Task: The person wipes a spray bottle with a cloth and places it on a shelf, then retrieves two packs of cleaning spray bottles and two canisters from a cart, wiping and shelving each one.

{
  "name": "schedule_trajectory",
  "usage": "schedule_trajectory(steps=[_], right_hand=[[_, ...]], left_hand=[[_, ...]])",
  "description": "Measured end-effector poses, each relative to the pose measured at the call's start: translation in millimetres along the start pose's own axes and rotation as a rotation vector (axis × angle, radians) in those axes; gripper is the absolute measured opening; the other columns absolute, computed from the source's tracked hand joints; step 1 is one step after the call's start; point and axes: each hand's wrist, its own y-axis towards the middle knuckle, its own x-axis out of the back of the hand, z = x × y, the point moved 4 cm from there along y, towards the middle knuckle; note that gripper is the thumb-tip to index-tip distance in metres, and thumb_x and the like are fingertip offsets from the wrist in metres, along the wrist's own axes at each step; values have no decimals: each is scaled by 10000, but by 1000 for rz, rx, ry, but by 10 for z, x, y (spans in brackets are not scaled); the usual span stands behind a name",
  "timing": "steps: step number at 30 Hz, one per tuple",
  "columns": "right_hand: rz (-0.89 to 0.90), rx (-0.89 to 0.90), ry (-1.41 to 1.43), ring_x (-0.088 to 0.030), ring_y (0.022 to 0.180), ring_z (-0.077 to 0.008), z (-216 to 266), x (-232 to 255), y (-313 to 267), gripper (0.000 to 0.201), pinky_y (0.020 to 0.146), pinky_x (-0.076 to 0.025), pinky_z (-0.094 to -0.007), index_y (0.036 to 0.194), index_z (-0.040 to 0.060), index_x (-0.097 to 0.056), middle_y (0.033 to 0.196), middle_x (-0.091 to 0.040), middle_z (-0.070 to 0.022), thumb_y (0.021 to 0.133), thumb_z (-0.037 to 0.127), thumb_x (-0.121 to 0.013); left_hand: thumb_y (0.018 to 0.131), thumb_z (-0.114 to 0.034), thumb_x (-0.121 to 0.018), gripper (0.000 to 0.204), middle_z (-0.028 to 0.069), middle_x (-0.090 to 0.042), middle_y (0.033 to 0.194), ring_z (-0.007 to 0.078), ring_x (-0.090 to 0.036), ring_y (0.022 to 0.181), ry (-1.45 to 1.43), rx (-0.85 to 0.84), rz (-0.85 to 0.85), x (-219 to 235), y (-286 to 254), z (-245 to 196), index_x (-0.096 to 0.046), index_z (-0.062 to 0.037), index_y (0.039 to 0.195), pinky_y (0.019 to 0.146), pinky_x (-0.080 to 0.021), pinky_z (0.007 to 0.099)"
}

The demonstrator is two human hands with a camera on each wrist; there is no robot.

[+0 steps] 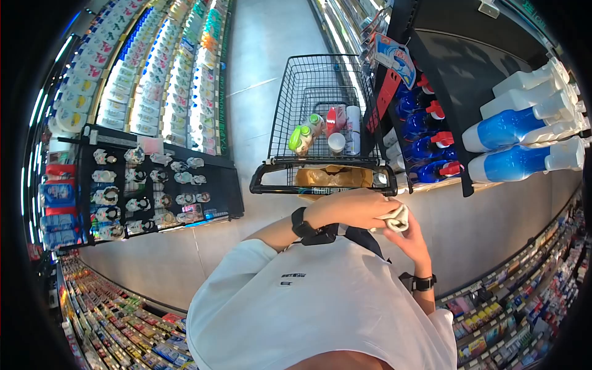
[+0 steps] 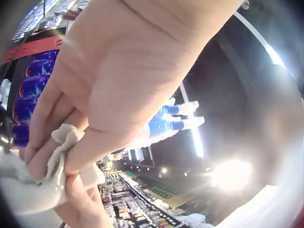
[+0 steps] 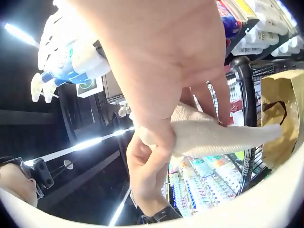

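A cream cloth [image 1: 396,217], bunched and folded, is held between both hands just right of the cart handle. My left hand [image 1: 354,208] reaches across the body and pinches it between thumb and fingers, as the left wrist view shows close up. My right hand [image 1: 414,243] grips the cloth from the right side, thumb against it. In the right wrist view the cloth [image 3: 213,137] stretches out in a long strip beyond the fingers, towards a brown paper bag [image 3: 280,99]. Both hands meet at the cloth, one close beside the other.
A black wire shopping cart [image 1: 277,111] stands ahead, holding green-capped bottles [image 1: 301,140], a white spray can [image 1: 353,129] and a red-and-white item [image 1: 335,118]. Shelves of blue bottles [image 1: 425,126] flank it on the right, and a rack of small packs [image 1: 148,185] on the left.
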Motion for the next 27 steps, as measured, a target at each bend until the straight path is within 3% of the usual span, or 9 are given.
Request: schedule_trajectory(steps=[3, 5, 7, 9, 11, 15, 17, 21, 27], right_hand=[[-53, -86, -11, -608, 1223, -139, -271, -163, 51, 531, 1069, -479, -320, 1411, -6, -575, 1318, -674, -68, 925, 44, -785], [-169, -97, -65, -635, 1090, -104, -201, -300, 45, 362, 976, -501, -280, 1285, -15, -643, 1194, -710, -32, 950, 51, -765], [-265, -139, -94, -635, 1062, -95, -352, -301, -47, 331, 941, -505, -267, 1271, -14, -650, 1170, -706, -21, 964, 53, -752], [-361, -138, -68, -628, 1022, -81, -432, -355, -138, 331, 896, -505, -255, 1283, -11, -637, 1148, -695, -7, 981, 75, -744], [-461, -132, -17, -626, 1013, -78, -468, -435, -222, 340, 882, -506, -253, 1286, -10, -631, 1146, -694, -5, 983, 90, -748], [-549, -173, -39, -601, 980, -60, -450, -622, -340, 303, 850, -489, -236, 1252, 2, -627, 1105, -673, 16, 993, 111, -743], [-567, -182, -33, -597, 969, -56, -446, -688, -376, 291, 847, -487, -235, 1238, 4, -627, 1087, -662, 25, 993, 111, -743], [-640, -172, -8, -587, 942, -52, -418, -802, -413, 275, 819, -468, -229, 1221, 19, -634, 1059, -652, 43, 989, 116, -745], [-697, -177, -21, -605, 971, -61, -543, -881, -500, 287, 847, -481, -234, 1236, 17, -631, 1083, -662, 34, 990, 115, -743]], left_hand=[[953, -269, -722, 398, 175, -736, 895, 326, -718, 806, -124, -130, -39, 165, -157, 394, -586, -87, 1281, 691, -535, 426], [934, -309, -759, 459, 144, -745, 896, 240, -723, 812, -328, 5, -17, 460, -326, 928, -608, -70, 1296, 723, -546, 368], [912, -338, -782, 525, 116, -761, 940, 197, -721, 838, -221, 393, -250, 788, -614, 1757, -615, -38, 1310, 771, -556, 310], [879, -348, -778, 428, 181, -770, 1013, 326, -742, 900, -38, 689, -548, 1105, -942, 2374, -711, -18, 1142, 760, -576, 427], [800, -394, -822, 528, 203, -772, 999, 350, -753, 913, 141, 807, -822, 1034, -1217, 3410, -712, 2, 1132, 805, -583, 448], [668, -404, -885, 645, 248, -758, 1020, 383, -747, 973, -103, 912, -648, 689, -1260, 4478, -709, 32, 1109, 859, -586, 460], [617, -402, -907, 693, 279, -744, 1068, 393, -738, 1017, -357, 804, -510, 522, -1172, 4670, -703, 49, 1102, 872, -586, 462], [609, -389, -912, 668, 275, -749, 1033, 401, -742, 949, 56, 939, -702, 477, -1080, 4734, -709, 40, 1080, 862, -589, 467], [734, -211, -779, 290, 218, -764, 965, 436, -731, 941, 60, 985, -807, 831, -1210, 4308, -755, -22, 952, 824, -582, 502]])
